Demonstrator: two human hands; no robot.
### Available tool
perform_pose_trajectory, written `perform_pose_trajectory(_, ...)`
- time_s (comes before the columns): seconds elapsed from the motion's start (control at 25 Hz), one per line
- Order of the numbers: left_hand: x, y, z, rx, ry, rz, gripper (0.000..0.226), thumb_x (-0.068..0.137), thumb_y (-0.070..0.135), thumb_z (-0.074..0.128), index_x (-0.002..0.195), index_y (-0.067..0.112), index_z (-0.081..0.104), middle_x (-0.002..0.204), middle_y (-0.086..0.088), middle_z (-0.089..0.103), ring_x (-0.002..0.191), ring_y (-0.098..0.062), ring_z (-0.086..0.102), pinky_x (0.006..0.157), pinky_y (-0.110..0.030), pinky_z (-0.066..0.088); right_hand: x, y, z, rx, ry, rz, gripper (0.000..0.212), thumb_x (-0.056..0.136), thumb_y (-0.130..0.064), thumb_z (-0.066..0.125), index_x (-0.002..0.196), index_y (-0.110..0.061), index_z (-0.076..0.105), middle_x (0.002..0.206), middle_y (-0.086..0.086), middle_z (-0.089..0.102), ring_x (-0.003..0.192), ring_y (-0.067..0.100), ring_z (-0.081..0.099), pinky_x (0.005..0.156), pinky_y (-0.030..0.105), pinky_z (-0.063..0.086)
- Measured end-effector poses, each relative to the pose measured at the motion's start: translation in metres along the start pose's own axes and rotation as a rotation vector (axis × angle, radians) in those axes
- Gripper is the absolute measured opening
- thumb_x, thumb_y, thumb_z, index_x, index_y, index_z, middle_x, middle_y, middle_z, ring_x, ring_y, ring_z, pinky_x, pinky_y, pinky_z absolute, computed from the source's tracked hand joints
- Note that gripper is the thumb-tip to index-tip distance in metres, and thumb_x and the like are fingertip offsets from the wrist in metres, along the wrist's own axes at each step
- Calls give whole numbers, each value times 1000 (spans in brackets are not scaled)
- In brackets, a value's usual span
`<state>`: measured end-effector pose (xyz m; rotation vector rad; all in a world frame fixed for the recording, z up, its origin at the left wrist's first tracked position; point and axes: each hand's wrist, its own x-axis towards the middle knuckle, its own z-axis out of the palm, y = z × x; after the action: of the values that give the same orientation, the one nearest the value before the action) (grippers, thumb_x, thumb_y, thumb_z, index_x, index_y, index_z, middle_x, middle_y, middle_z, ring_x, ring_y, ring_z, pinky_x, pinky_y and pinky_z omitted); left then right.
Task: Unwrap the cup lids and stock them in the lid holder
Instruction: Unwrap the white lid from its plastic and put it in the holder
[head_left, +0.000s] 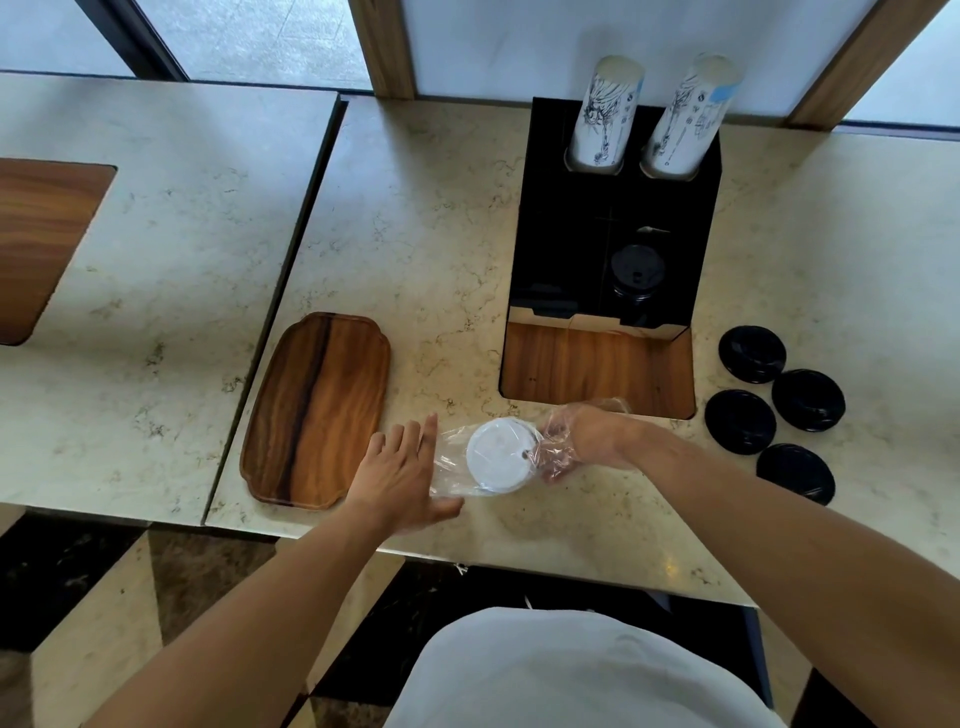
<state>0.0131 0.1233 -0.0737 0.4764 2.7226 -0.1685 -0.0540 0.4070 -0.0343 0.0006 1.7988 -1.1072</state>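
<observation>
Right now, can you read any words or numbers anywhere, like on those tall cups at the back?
No text can be read here.
Left stack of paper cups: dark line drawings and tiny marks, too small and blurred to read.
Right stack of paper cups: the same kind of print, also unreadable.
White lids in their plastic wrap, black lids: no lettering shows.

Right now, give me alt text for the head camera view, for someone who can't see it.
A person's two hands work at a stack of white cup lids in clear plastic wrap on a marble counter: the left hand lies open on the wrap, the gloved right hand grips it. Behind stands a black lid holder; four black lids lie right, a wooden tray left.
</observation>
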Motion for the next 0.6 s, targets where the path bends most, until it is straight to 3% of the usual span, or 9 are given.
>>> perform_pose_trajectory(0.16,5,10,-3,-81,13,68,120,81,84,34,159,2,-6,164,-18,16,152,-34,12,126,-47,3,3,-5,8,60,20,-35,25,87,-3,80,111,-4,78,99,5,81,79,15,76,72,28,64)
perform_pose_trajectory(0.28,7,20,1,-154,-41,84,113,90,76,35,157,1,-17,169,-18,-10,155,-28,-14,122,-37,-14,4,-12,18,37,83,-13,15,91,-19,78,103,-10,79,92,1,81,80,17,77,81,39,65)
perform_pose_trajectory(0.4,8,23,8,-172,-79,50,109,92,77,28,155,2,-22,167,-16,-21,152,-26,-24,124,-39,-13,6,-15,23,-50,145,21,34,90,-27,79,111,-1,75,95,13,78,90,30,77,83,43,64)
perform_pose_trajectory(0.56,5,23,15,-144,-82,38,109,90,82,13,153,1,-24,162,-18,-32,149,-28,-31,125,-42,-11,3,-11,15,103,118,33,29,85,-19,83,107,-1,78,112,0,76,99,23,75,78,36,64)
perform_pose_trajectory(0.6,5,23,17,-129,-78,38,109,90,83,8,153,1,-25,161,-18,-34,149,-29,-32,125,-42,-11,1,-10,13,115,118,42,24,83,-21,85,100,-5,79,104,-3,79,94,16,77,75,28,63)
